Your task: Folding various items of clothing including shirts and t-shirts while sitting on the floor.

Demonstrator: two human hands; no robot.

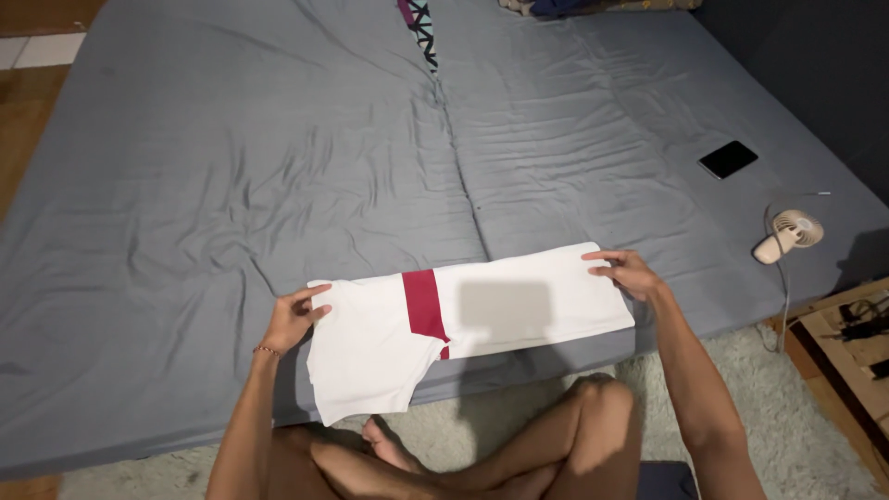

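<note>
Lying between left hand [294, 318] and right hand [630, 272]: shirt [519, 306].

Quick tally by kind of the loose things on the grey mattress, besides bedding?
White shirt with red band, left hand and right hand on its ends: 1
Black phone: 1
Small beige fan: 1
Total: 3

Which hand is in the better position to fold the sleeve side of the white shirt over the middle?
Probably the left hand. It rests on the sleeve end of the white shirt, beside the red band. The right hand holds the opposite end flat on the grey mattress, far from the sleeve.
</note>
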